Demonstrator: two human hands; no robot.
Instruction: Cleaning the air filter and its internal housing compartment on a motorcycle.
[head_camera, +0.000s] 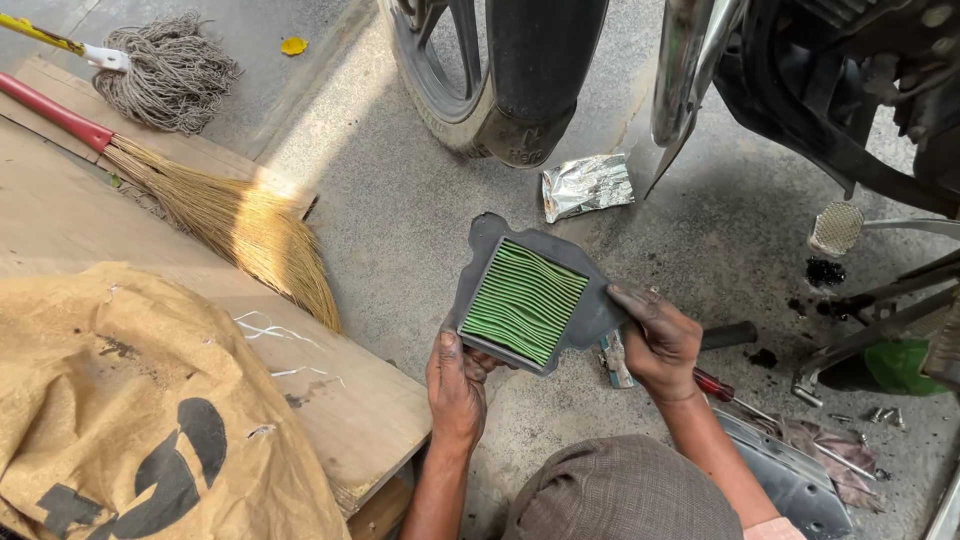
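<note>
- A brown paper sack (140, 410) lies on a wooden platform (330, 390) at the far left, its lower part cut off by the frame edge; a straw broom (240, 215) and a string mop (165, 70) lie beyond it, their handles running out of view.
- The left hand (458, 385) grips the lower edge of the air filter (527, 297), thumb on top, fingers hidden beneath.
- The air filter is held over the concrete floor (400, 220), tilted toward the camera: a grey plastic frame around green pleated paper. It looks light and stiff at the frame, but the pleats look fragile and easily crushed, so the bare frame rim is the place to hold it.
- The right hand (660, 340) closes on the frame's right corner, fingertips curled over the rim.
- Under that hand, a red-handled screwdriver (722, 386) and a black-handled tool are partly hidden.
- A crumpled foil wrapper (587, 185) lies by the motorcycle tyre (500, 80).
- At right, the motorcycle's underside is dark and hard to read; small bolts (880, 415) lie near a green bag (895, 365).
</note>
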